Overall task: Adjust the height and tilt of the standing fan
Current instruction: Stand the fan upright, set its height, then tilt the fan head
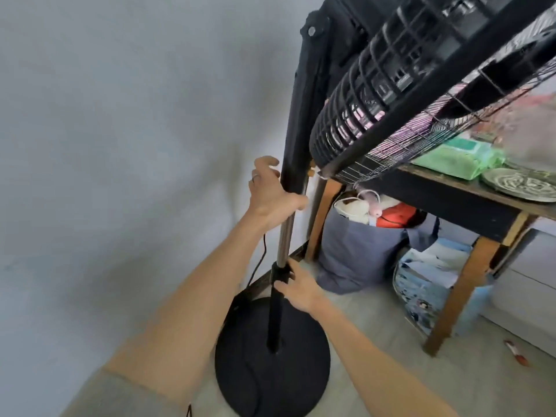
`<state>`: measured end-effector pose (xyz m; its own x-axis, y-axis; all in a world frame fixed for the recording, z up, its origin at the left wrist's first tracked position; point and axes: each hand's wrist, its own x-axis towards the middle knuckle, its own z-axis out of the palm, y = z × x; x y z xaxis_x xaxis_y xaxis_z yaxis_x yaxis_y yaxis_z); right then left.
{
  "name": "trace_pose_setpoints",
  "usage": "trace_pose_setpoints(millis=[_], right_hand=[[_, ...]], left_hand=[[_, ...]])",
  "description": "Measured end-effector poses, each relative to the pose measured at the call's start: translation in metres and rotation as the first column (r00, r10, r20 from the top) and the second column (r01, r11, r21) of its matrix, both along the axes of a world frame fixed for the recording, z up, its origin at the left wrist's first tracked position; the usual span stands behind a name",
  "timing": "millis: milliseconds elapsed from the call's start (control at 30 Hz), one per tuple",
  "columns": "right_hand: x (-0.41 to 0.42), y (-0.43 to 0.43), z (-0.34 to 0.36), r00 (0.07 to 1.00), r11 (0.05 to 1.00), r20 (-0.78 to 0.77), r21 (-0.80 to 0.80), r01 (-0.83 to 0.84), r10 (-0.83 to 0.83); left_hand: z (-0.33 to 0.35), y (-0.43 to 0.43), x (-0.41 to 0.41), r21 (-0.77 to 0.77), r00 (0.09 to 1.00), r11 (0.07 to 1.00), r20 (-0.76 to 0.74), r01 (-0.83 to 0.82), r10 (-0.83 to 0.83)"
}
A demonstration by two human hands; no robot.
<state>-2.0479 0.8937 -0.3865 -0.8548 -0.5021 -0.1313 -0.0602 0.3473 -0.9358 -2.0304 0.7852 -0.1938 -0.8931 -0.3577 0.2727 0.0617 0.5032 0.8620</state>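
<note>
The wall (105, 130) fills the nine o'clock side. Just right of it, the left hand (270, 191) wraps the standing fan's pole (293, 152) where the black upper sleeve meets the bare metal tube (284, 239), thumb in front, the other fingers (264, 164) partly spread and only loosely curled. Below, towards six o'clock, the right hand (298, 285) has its fingers closed around the black collar (281, 275) joining tube and lower post. The round base (270, 371) sits on the floor (391, 371) at six o'clock. The fan's cage (391, 100) fills one o'clock, tilted over a wooden table (469, 200) at three o'clock, with a grey bag (355, 251) under the table.
</note>
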Motion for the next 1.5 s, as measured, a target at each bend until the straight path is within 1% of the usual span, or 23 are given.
trace_pose_setpoints(millis=[33, 100, 167, 267, 367, 433, 467, 567, 600, 733, 767, 800, 833, 867, 967, 1033, 1133, 1167, 1267, 1333, 1367, 1467, 1500], right_hand=[[-0.003, 0.0, -0.002, 1.0, 1.0, -0.018, 0.022, -0.002, 0.003], [-0.006, 0.0, -0.01, 0.999, 0.999, -0.045, 0.051, -0.003, 0.005], [-0.009, -0.002, -0.022, 0.996, 0.999, -0.088, 0.038, 0.02, -0.017], [-0.012, -0.004, -0.033, 0.989, 0.994, -0.103, -0.005, 0.106, -0.106], [-0.016, -0.001, -0.04, 0.96, 0.977, -0.188, 0.0, 0.211, -0.208], [-0.014, -0.002, -0.048, 0.93, 0.96, -0.256, 0.025, 0.277, -0.262], [-0.013, -0.003, -0.051, 0.93, 0.965, -0.277, 0.035, 0.261, -0.241], [-0.019, -0.003, -0.048, 0.98, 0.991, -0.151, 0.015, 0.135, -0.131], [-0.022, 0.0, -0.045, 0.986, 0.995, -0.138, 0.017, 0.097, -0.093], [-0.025, 0.006, -0.039, 0.983, 0.999, -0.18, 0.02, 0.041, -0.037], [-0.026, 0.005, -0.038, 0.979, 0.999, -0.204, 0.042, 0.006, 0.003], [-0.027, 0.003, -0.036, 0.966, 0.994, -0.253, 0.106, -0.023, 0.05], [-0.028, 0.001, -0.035, 0.948, 0.986, -0.31, 0.165, -0.017, 0.068], [-0.03, -0.002, -0.034, 0.933, 0.981, -0.357, 0.195, 0.026, 0.046], [-0.035, -0.001, -0.033, 0.904, 0.967, -0.418, 0.18, 0.181, -0.092], [-0.036, 0.001, -0.034, 0.923, 0.982, -0.379, 0.136, 0.13, -0.07], [-0.042, 0.004, -0.027, 0.973, 0.998, -0.227, 0.036, -0.045, 0.052], [-0.044, 0.005, -0.023, 0.975, 0.998, -0.215, 0.039, -0.054, 0.061], [-0.044, 0.002, -0.013, 0.963, 0.981, -0.27, 0.184, 0.059, -0.007], [-0.04, -0.002, -0.01, 0.948, 0.962, -0.319, 0.253, 0.101, -0.016], [-0.039, -0.005, -0.01, 0.944, 0.962, -0.33, 0.26, 0.08, 0.011], [-0.039, -0.004, -0.01, 0.954, 0.974, -0.274, 0.216, -0.062, 0.122], [-0.039, -0.002, -0.009, 0.951, 0.973, -0.28, 0.222, -0.068, 0.131]], left_hand=[[0.005, -0.001, -0.005, 0.058, 1.0, 0.998, -0.012, 0.028, -0.027], [0.011, -0.002, -0.017, 0.05, 0.999, 0.998, -0.004, 0.047, -0.047], [0.007, 0.001, -0.027, 0.106, 1.0, 0.994, -0.005, -0.018, 0.018], [-0.017, 0.01, -0.034, 0.26, 0.995, 0.961, -0.009, -0.096, 0.102], [-0.03, 0.015, -0.043, 0.353, 0.995, 0.933, -0.052, -0.067, 0.091], [-0.03, 0.014, -0.048, 0.352, 0.994, 0.934, -0.07, -0.056, 0.086], [-0.028, 0.014, -0.05, 0.352, 0.992, 0.934, -0.079, -0.062, 0.096], [-0.028, 0.013, -0.053, 0.346, 0.99, 0.935, -0.084, -0.082, 0.118], [-0.027, 0.012, -0.053, 0.338, 0.99, 0.937, -0.076, -0.086, 0.119], [-0.027, 0.012, -0.049, 0.328, 0.992, 0.941, -0.065, -0.085, 0.112], [-0.03, 0.013, -0.049, 0.326, 0.992, 0.942, -0.066, -0.083, 0.111], [-0.031, 0.013, -0.05, 0.327, 0.991, 0.941, -0.073, -0.083, 0.112], [-0.033, 0.014, -0.051, 0.333, 0.99, 0.939, -0.079, -0.083, 0.116], [-0.033, 0.014, -0.052, 0.341, 0.989, 0.936, -0.086, -0.084, 0.12], [-0.031, 0.012, -0.055, 0.323, 0.99, 0.943, -0.09, -0.076, 0.11], [-0.031, 0.012, -0.055, 0.297, 0.991, 0.952, -0.087, -0.073, 0.103], [-0.031, 0.011, -0.054, 0.279, 0.991, 0.958, -0.09, -0.068, 0.096], [-0.031, 0.011, -0.053, 0.278, 0.991, 0.958, -0.095, -0.064, 0.094], [-0.028, 0.012, -0.048, 0.284, 0.989, 0.957, -0.113, -0.061, 0.097], [-0.029, 0.014, -0.045, 0.283, 0.988, 0.957, -0.113, -0.066, 0.101], [-0.029, 0.014, -0.044, 0.282, 0.988, 0.957, -0.11, -0.07, 0.104], [-0.031, 0.015, -0.043, 0.288, 0.987, 0.955, -0.115, -0.076, 0.113], [-0.031, 0.015, -0.044, 0.291, 0.987, 0.954, -0.114, -0.079, 0.117]])
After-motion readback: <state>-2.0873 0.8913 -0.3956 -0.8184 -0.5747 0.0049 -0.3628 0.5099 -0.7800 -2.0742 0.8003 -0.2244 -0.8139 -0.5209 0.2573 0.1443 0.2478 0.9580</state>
